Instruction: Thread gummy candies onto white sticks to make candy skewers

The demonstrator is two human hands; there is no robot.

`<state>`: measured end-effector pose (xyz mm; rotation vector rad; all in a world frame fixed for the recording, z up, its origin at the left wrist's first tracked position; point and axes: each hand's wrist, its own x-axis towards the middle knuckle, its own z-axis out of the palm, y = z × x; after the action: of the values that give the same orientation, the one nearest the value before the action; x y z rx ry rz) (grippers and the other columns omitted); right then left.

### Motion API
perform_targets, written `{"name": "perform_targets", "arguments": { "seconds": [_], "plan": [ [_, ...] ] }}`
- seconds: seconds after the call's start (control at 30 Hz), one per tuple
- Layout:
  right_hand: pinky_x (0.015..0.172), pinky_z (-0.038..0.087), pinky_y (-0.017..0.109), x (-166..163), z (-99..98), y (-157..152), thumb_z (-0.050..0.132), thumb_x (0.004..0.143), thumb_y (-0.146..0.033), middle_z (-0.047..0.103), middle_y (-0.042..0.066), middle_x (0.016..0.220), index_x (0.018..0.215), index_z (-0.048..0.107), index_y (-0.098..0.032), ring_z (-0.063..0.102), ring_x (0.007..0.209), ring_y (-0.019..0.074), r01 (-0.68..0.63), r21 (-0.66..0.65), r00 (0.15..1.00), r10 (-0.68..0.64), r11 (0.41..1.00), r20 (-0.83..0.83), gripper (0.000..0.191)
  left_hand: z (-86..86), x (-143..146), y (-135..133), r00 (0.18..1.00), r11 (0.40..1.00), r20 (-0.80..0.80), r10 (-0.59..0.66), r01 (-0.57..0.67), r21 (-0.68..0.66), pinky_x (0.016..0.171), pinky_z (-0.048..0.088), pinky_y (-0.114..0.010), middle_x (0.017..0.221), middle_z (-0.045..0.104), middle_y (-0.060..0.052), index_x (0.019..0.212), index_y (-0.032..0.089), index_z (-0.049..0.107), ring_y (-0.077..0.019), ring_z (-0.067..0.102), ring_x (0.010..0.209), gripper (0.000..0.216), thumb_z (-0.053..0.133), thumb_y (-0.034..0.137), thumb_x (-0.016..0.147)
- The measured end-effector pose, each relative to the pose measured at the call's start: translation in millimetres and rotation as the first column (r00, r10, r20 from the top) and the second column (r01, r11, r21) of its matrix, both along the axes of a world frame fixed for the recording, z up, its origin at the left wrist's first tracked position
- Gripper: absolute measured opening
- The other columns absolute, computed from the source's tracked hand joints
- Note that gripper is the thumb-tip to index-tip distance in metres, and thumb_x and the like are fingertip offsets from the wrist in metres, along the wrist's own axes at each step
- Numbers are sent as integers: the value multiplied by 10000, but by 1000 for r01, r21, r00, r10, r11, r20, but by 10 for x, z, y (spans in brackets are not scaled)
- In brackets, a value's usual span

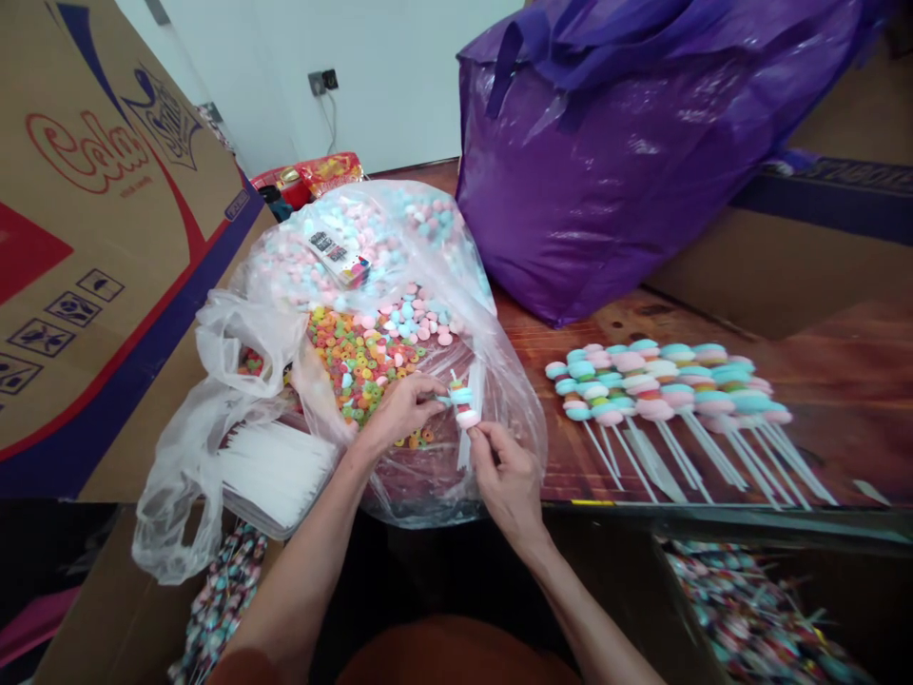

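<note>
My right hand (pixel 506 468) pinches the lower part of a candy skewer (pixel 465 407), a white stick threaded with pink and blue marshmallows and gummy rings between them. The stick's tip pokes out at the top. Just left of it, my left hand (pixel 408 409) is closed in a pinch, with a bit of a light blue marshmallow (pixel 444 401) showing at its fingertips. Below both hands lies a clear plastic bag (pixel 420 495). Colourful gummy rings (pixel 363 357) and pink and blue marshmallows (pixel 420 319) are spread on it. Several white sticks (pixel 476 381) lie behind the skewer.
Finished-looking candy skewers (pixel 656 385) lie in a row at right. A tray of white sticks (pixel 275 471) sits at left beside a crumpled bag (pixel 182 476). A large carton (pixel 106 238) and a purple bag (pixel 613 181) flank the table. More skewers fill a box (pixel 756 609) below.
</note>
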<state>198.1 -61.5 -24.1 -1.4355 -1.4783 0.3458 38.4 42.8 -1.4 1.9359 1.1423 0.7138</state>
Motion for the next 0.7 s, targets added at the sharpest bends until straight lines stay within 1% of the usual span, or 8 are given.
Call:
{"name": "perform_targets", "arguments": {
  "seconds": [0.07,0.17,0.27,0.37,0.43,0.53,0.63,0.7],
  "plan": [
    [534,374,217,-1,1,-1,512,971,-250,578,-33,589,859,673,-166,500,499,103,-3,-9,1000,3,1000,-10,214,38,1,-32,995,996,-98,-21,29,85,866,497,-281,998,739,-46,920,194,755,-179,657,925,159,654,142,808],
    [522,367,217,-3,9,-5,513,971,-261,565,-41,573,855,672,-172,487,484,100,-6,-26,1000,5,1000,-29,216,80,35,-75,981,987,-179,78,-51,152,893,486,-295,976,750,-47,997,205,757,-183,664,910,213,600,157,863],
    [515,364,216,-3,16,-9,509,969,-267,550,-46,560,849,669,-175,478,472,97,-13,-39,999,11,999,-45,220,55,78,-75,966,978,-179,186,-164,131,837,490,-293,926,756,-43,1049,207,751,-186,665,839,237,602,186,866],
    [519,367,219,-4,20,-12,503,968,-269,551,-42,564,846,668,-177,481,477,100,-17,-47,999,15,999,-50,224,-30,103,-45,959,970,-145,243,-237,58,748,477,-271,852,738,-30,992,198,754,-167,638,736,212,625,182,824],
    [521,370,222,-3,16,-12,499,970,-273,549,-38,563,838,664,-178,484,481,104,-20,-61,999,17,998,-51,232,-84,111,-32,957,960,-75,279,-280,-6,676,452,-240,770,703,-6,926,194,743,-139,598,658,174,630,173,796],
    [512,370,223,0,4,-11,491,977,-285,540,-37,556,836,658,-181,488,479,108,-36,-95,998,31,995,-58,242,-104,121,-47,939,943,119,322,-307,-129,592,409,-201,729,655,25,874,184,696,-97,534,583,120,632,184,773],
    [522,380,223,5,-4,-13,494,976,-285,540,-39,560,847,657,-181,505,492,110,-48,-90,997,43,995,-60,232,-45,118,-89,862,913,319,394,-326,-247,570,416,-186,758,638,26,877,175,640,-85,528,593,127,646,232,764],
    [528,384,221,8,-3,-13,498,975,-278,540,-40,569,847,658,-179,505,499,107,-64,-74,996,59,995,-66,227,8,100,-115,798,898,421,431,-336,-284,622,458,-187,801,640,15,891,175,614,-96,573,678,175,674,250,745]
  ]
}}
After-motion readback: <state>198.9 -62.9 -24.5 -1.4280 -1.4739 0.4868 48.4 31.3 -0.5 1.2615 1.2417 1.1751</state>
